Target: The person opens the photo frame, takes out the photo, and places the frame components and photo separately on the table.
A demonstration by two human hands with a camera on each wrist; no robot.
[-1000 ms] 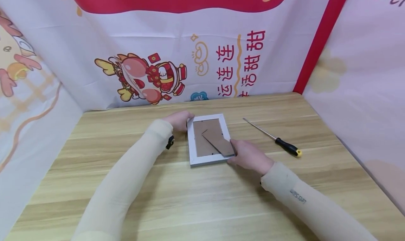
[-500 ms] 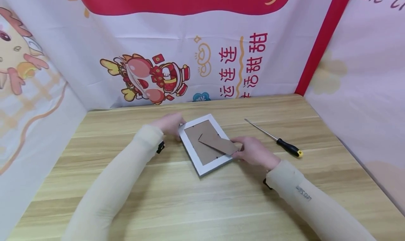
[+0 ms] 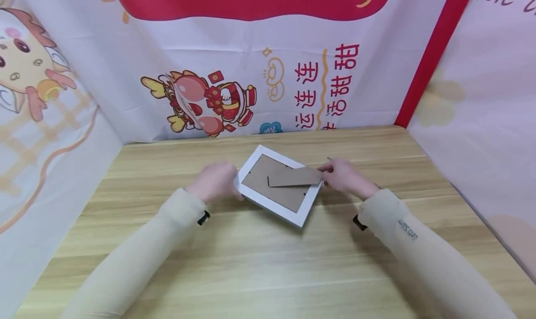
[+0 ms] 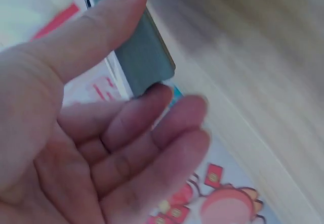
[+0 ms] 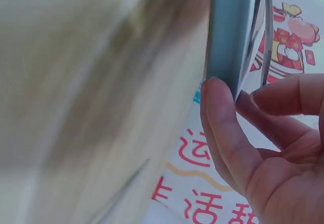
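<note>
A white picture frame [image 3: 270, 202] lies back side up in the head view, turned at an angle. Its brown backing board [image 3: 260, 171] carries a stand leg [image 3: 295, 177] that points right. My left hand [image 3: 215, 181] grips the frame's left corner; the left wrist view shows the thumb along the grey-green frame side [image 4: 144, 57] and a fingertip at the corner. At the right corner, my right hand [image 3: 345, 175] holds the frame between fingertips and thumb, near the leg's end. The right wrist view shows fingertips [image 5: 220, 95] against the frame side [image 5: 228, 37].
A screwdriver's shaft [image 5: 121, 193] lies on the wooden table [image 3: 251, 272] beside the right hand; hand and sleeve hide most of the tool in the head view. A printed cloth backdrop [image 3: 234, 39] rises behind the table, with more cloth left and right.
The frame has turned counterclockwise in the head view, its lower corner swinging right. My left hand has moved left and nearer, and my right hand has moved right and farther back, covering the screwdriver.
</note>
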